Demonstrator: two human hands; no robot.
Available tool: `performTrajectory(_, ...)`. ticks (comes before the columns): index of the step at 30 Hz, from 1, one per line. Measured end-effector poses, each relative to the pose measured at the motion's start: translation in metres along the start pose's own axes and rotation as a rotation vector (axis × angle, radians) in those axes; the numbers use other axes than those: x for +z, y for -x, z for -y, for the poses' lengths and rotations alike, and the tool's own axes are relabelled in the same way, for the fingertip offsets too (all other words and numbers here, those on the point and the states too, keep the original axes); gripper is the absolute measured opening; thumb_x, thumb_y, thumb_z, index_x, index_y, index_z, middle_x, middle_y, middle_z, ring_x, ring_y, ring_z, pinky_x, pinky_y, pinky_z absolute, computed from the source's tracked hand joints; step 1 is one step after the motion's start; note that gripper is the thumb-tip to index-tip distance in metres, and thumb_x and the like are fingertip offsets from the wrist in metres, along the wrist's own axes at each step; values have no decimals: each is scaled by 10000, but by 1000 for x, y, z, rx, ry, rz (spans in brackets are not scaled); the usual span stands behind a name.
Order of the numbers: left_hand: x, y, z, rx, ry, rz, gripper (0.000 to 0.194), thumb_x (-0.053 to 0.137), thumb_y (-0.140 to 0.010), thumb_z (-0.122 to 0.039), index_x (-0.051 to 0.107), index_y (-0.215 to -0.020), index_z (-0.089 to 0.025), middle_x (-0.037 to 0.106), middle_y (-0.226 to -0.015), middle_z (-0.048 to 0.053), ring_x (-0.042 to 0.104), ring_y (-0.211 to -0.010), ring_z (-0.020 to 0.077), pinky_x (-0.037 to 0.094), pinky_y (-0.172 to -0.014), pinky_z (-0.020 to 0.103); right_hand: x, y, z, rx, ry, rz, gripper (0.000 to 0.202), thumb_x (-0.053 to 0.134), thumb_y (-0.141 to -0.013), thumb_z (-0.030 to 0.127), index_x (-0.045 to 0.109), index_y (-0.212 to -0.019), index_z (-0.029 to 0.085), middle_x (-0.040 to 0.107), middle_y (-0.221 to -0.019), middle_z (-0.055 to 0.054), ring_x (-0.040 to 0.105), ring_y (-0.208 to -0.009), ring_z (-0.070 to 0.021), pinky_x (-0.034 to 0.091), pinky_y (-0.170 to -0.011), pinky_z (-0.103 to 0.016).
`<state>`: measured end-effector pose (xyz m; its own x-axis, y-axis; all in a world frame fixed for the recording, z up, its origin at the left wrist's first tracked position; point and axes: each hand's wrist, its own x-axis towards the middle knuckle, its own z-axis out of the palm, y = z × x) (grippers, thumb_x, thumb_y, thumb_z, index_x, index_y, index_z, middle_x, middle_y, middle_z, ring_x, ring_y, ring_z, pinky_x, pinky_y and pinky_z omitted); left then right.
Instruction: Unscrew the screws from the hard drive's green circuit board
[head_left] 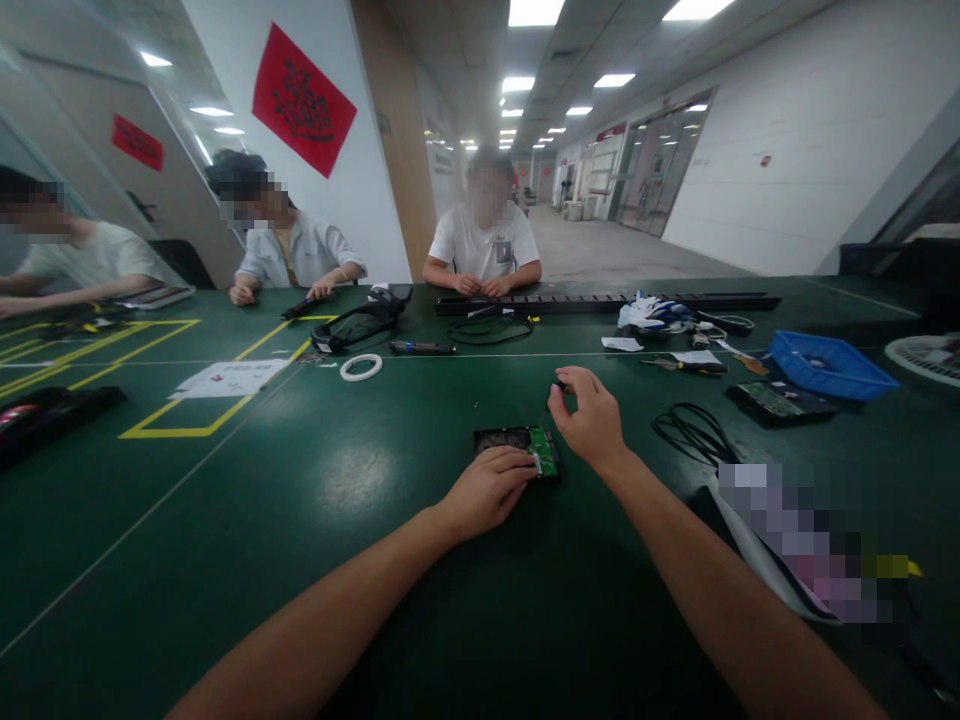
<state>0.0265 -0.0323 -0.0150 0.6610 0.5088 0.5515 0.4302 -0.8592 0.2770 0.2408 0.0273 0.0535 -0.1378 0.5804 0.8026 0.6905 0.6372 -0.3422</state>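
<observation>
On the green table in front of me lies a hard drive (501, 438), its black casing at the left and a green circuit board (546, 462) at the right. My left hand (491, 490) is closed over its near side, fingertips on the board and thumb mostly hidden. Above the drive's right end, my right hand (589, 412) pinches the dark handle of a thin screwdriver (551, 398). The screwdriver stands nearly upright, its shaft pointing down at the board. Whether the tip touches a screw is too small to tell.
At the right are a blue tray (829, 366), another hard drive (780, 402), a black cable (694, 435) and a yellow-black screwdriver (690, 367). Farther off lie white gloves (652, 313), a tape roll (361, 367) and a long black rail (570, 304). Several people sit across the table.
</observation>
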Motion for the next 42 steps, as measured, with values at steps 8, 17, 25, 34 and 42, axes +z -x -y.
performTrajectory(8, -2, 0, -2, -8, -2, 5, 353, 496, -948, -156, 603, -1278, -220, 647, -1277, 83, 565, -1227, 231, 472, -1040, 462, -4, -2, 2, 5, 78, 6, 111, 516, -931, 274, 573, -1010, 221, 622, -994, -94, 612, -895, -239, 528, -790, -385)
performTrajectory(17, 0, 1, 1, 2, -11, 8, 341, 503, -950, -159, 609, -1270, -208, 649, -1275, 86, 563, -1231, 228, 472, -1047, 450, -3, -2, 2, 13, 53, 7, 154, 511, -934, 272, 576, -1063, 218, 624, -1069, -113, 611, -969, -251, 532, -814, -394)
performTrajectory(25, -2, -1, -2, -1, -2, 1, 335, 489, -952, -155, 613, -1258, -213, 653, -1266, 88, 573, -1219, 233, 477, -1036, 462, -1, -1, -2, 15, 55, 11, 167, 529, -918, 265, 574, -1069, 207, 631, -1041, -106, 624, -905, -238, 533, -797, -378)
performTrajectory(34, -3, -1, -3, 1, -8, 5, 337, 493, -954, -157, 609, -1267, -208, 646, -1278, 89, 567, -1225, 230, 471, -1043, 457, -4, -2, 3, 1, 95, 26, 224, 529, -930, 285, 580, -1131, 199, 614, -1049, -108, 612, -907, -240, 517, -790, -373)
performTrajectory(42, -2, -1, -2, -3, -22, 4, 330, 500, -955, -166, 610, -1264, -201, 650, -1273, 88, 564, -1227, 221, 472, -1044, 442, -5, -2, 2, 11, 97, 28, 232, 524, -930, 292, 588, -1133, 200, 616, -1047, -112, 609, -909, -246, 513, -791, -381)
